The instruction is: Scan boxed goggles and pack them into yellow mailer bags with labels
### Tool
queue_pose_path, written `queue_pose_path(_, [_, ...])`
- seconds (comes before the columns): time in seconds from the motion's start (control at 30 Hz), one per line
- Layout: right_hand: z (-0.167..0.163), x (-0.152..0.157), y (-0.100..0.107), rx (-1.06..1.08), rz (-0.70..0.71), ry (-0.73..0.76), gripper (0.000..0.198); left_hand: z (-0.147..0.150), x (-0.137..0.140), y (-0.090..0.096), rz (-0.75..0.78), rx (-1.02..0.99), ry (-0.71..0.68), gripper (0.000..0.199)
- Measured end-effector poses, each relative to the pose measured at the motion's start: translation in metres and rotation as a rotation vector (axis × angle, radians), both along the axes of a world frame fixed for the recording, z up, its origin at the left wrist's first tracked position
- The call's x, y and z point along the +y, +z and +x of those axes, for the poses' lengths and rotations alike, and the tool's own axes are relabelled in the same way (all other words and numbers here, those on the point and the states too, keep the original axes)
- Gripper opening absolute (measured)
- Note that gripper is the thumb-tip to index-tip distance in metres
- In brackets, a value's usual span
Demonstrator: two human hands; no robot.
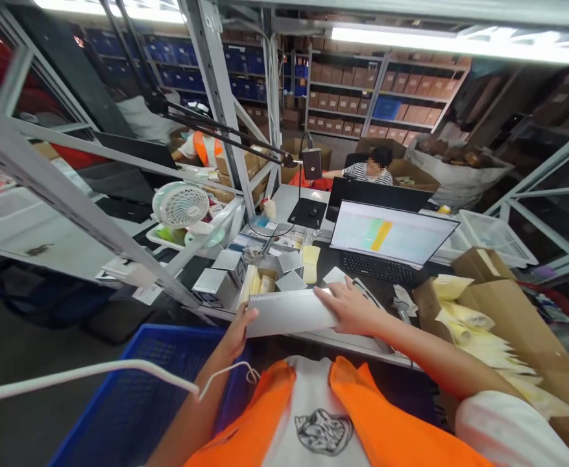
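Observation:
A long white box (289,316) with grey lettering along its upper edge is held level in front of my chest, over the near edge of the desk. My left hand (237,332) grips its left end, thumb on the front face. My right hand (348,306) lies over its right end, fingers curled onto the top. Just behind the box stand a small open carton (266,283) with rolled contents and several loose white cards, one white card (291,281) close by. To the left sit white boxes with dark sides, the nearest white box (213,288) by the metal post.
A monitor (394,235) and keyboard (376,267) stand behind my right hand. At right, a cardboard box (512,318) holds yellow padded envelopes (479,331). A blue crate (167,350) is below left. A fan (181,204) stands beyond the slanted frame; a person (369,170) sits opposite.

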State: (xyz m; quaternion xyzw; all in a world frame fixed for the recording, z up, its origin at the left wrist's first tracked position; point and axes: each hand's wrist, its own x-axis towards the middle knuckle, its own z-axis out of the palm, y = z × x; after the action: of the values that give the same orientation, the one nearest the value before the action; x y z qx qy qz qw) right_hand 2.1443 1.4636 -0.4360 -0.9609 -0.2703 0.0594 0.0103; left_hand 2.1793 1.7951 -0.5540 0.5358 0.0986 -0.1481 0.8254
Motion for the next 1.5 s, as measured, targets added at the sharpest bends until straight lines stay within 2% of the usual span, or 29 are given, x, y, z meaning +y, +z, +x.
queue_pose_path(0.17, [-0.004,-0.015,0.003,0.03,0.079,0.028,0.098,-0.003,0.005,0.0,0.033,0.005,0.013,0.075])
queue_pose_path(0.27, [-0.007,-0.036,0.009,0.107,0.2,-0.047,0.093,0.002,0.002,0.007,0.04,0.03,-0.124,0.072])
queue_pose_path(0.33, [-0.008,-0.056,0.011,0.265,0.346,-0.194,0.091,0.007,-0.003,0.011,0.005,0.026,-0.261,0.071])
queue_pose_path(0.4, [-0.009,-0.075,0.007,0.533,0.545,-0.317,0.088,0.013,-0.012,0.015,-0.033,-0.067,-0.356,0.075])
queue_pose_path(0.47, [-0.017,-0.091,-0.001,0.826,0.741,-0.339,0.083,0.018,-0.026,0.015,-0.058,-0.16,-0.421,0.082])
queue_pose_path(0.53, [-0.032,-0.098,-0.011,1.013,0.816,-0.31,0.076,0.023,-0.043,0.009,-0.076,-0.1,-0.503,0.085])
queue_pose_path(0.6, [-0.055,-0.097,-0.022,0.959,0.737,-0.364,0.068,0.024,-0.06,-0.003,-0.072,0.047,-0.59,0.086])
queue_pose_path(0.67, [-0.081,-0.088,-0.034,0.751,0.594,-0.467,0.071,0.022,-0.074,-0.02,-0.025,0.174,-0.633,0.09])
queue_pose_path(0.8, [-0.115,-0.061,-0.057,0.438,0.276,-0.595,0.121,0.013,-0.094,-0.041,-0.022,0.309,-0.64,0.094])
queue_pose_path(0.9, [-0.114,-0.05,-0.067,0.311,0.151,-0.584,0.123,0.01,-0.1,-0.045,-0.056,0.352,-0.633,0.093])
queue_pose_path(1.03, [-0.112,-0.06,-0.071,0.281,0.178,-0.521,0.12,0.011,-0.089,-0.049,0.016,0.36,-0.565,0.108])
queue_pose_path(1.13, [-0.131,-0.081,-0.076,0.191,0.226,-0.491,0.112,0.005,-0.071,-0.049,0.071,0.243,-0.498,0.114])
queue_pose_path(1.23, [-0.155,-0.102,-0.087,0.098,0.295,-0.445,0.101,-0.006,-0.061,-0.045,0.13,0.12,-0.507,0.12])
queue_pose_path(1.3, [-0.162,-0.106,-0.094,0.07,0.32,-0.435,0.101,-0.01,-0.06,-0.043,0.176,0.107,-0.498,0.116])
queue_pose_path(1.43, [-0.138,-0.088,-0.102,0.066,0.296,-0.435,0.109,0.002,-0.064,-0.043,0.263,0.098,-0.441,0.096])
queue_pose_path(1.5, [-0.119,-0.079,-0.105,0.06,0.308,-0.423,0.108,0.013,-0.062,-0.036,0.279,0.052,-0.445,0.095])
